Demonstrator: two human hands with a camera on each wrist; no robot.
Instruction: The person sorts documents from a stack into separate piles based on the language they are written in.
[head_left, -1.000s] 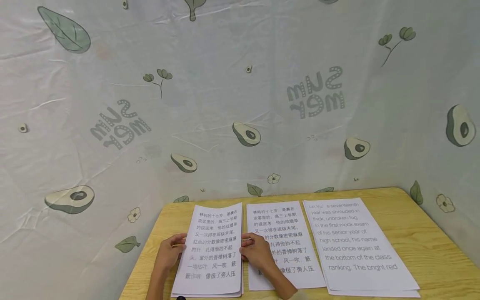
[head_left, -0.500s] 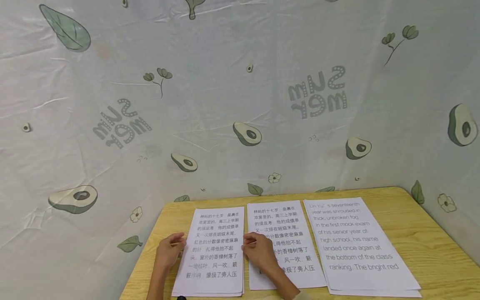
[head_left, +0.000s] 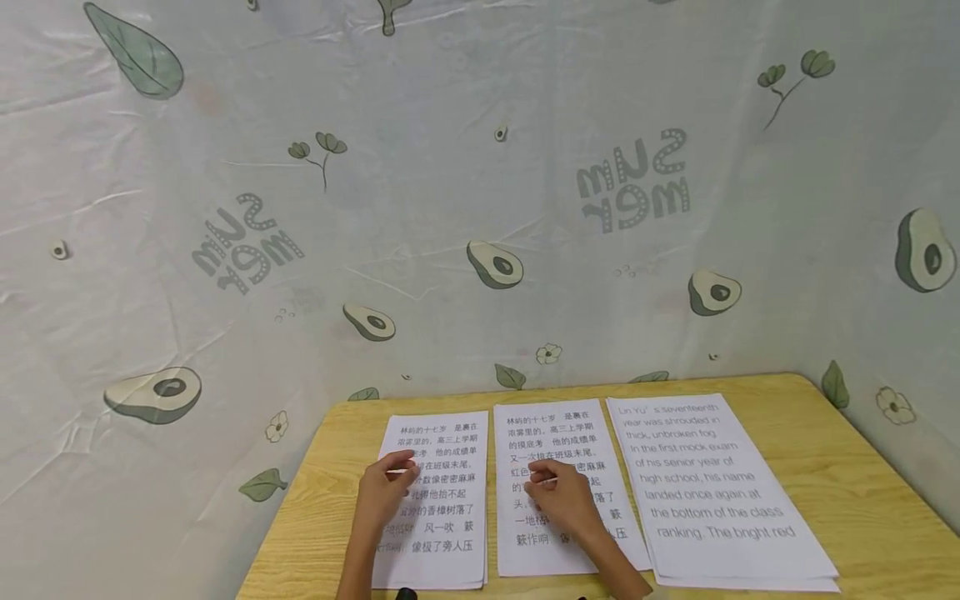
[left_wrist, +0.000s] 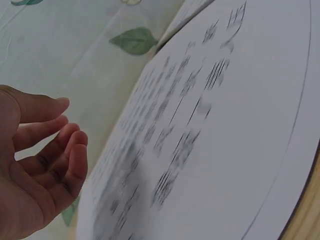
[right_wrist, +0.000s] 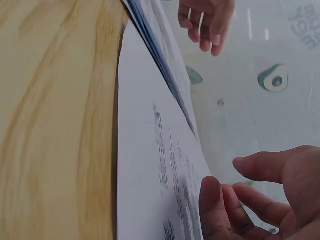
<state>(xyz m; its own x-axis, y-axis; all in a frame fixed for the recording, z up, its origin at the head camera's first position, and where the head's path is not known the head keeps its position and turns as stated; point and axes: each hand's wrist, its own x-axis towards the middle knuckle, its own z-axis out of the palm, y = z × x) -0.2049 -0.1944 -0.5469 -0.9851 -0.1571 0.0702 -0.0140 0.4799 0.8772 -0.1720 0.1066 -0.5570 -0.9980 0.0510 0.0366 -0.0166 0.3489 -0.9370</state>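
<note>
Over the left stack of printed paper (head_left: 442, 571) hovers my left hand (head_left: 384, 493), its fingers loosely curled and holding nothing. The left wrist view shows that hand (left_wrist: 42, 172) apart from the sheet, thumb and fingertips separated. My right hand (head_left: 564, 498) is above the middle paper stack (head_left: 555, 433), and its fingers are loosely bent around nothing. In the right wrist view a gap shows between thumb and fingers of the right hand (right_wrist: 265, 195); whether it touches the paper cannot be told. Both stacks carry Chinese text, partly covered by the hands.
A third paper stack (head_left: 720, 492) with large English text lies to the right, its lower sheets slightly offset. All stacks lie on a light wooden table (head_left: 810, 450). Behind it hangs a pale curtain (head_left: 420, 208) printed with avocados and leaves.
The left stack's raised top sheet now lies flat. Both hands have left its edges and moved rightward, the left over that stack and the right farther over the middle one.
</note>
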